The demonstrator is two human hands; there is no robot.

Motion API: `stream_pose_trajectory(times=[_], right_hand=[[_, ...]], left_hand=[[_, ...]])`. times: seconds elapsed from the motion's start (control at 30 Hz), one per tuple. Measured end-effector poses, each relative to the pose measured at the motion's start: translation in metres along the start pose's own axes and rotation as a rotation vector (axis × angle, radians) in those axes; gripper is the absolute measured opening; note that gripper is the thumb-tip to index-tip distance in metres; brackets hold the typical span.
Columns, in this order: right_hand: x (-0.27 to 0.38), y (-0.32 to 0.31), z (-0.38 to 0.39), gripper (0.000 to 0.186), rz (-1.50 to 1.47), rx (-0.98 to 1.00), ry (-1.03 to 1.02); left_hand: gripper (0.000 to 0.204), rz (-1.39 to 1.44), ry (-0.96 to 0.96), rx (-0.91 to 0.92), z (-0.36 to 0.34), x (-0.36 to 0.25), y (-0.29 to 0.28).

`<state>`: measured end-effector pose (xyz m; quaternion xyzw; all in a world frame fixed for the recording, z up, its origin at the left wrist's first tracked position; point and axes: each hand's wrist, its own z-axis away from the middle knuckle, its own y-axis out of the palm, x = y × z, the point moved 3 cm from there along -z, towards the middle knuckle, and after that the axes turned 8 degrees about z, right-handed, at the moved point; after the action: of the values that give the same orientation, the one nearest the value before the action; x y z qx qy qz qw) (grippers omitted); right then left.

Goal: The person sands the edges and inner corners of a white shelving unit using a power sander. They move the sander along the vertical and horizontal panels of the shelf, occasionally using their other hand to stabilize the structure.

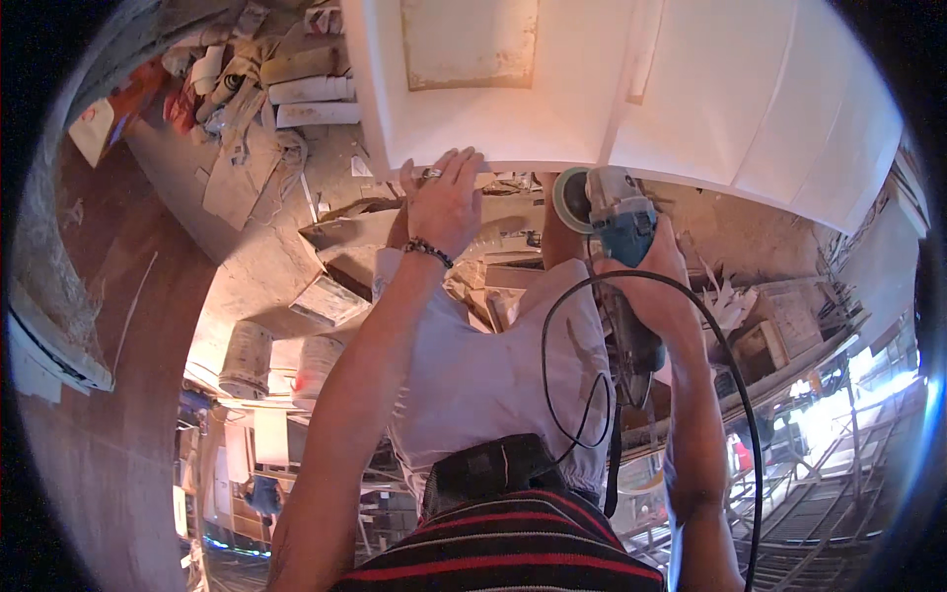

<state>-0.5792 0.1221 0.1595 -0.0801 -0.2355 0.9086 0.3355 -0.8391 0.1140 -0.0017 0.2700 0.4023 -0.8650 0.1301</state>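
My left hand [444,202], with a ring and a dark bead bracelet, rests with fingers extended on the lower edge of a white moulded panel [710,109]. My right hand [653,281] grips a blue-and-grey handheld power tool [621,227] with a round pale-green disc [570,200], held just below that same edge beside my right leg. A black cable [735,365] loops from around the tool across my right forearm and lap. A rectangular recess with stained edges [469,44] shows in the panel above my left hand.
Rolls and scraps [306,94] lie at the upper left. Cardboard and debris [330,296] lie beneath me, with buckets [247,360] at the lower left. A reddish-brown board surface [118,326] runs along the left. Metal framework [809,493] shows at the lower right.
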Motion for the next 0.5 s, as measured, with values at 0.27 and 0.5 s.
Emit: stream_pose_trajectory(times=[0.27,0.5], right_hand=[[0.007,0.007,0.007,0.067,-0.038,0.165,0.063],[0.025,0.011,-0.015,0.064,-0.009,0.248,0.05]], left_hand=[[0.051,0.187,0.115,-0.056,-0.004,-0.019,-0.01],[0.065,0.485,-0.536,-0.437,-0.018,0.065,-0.048]])
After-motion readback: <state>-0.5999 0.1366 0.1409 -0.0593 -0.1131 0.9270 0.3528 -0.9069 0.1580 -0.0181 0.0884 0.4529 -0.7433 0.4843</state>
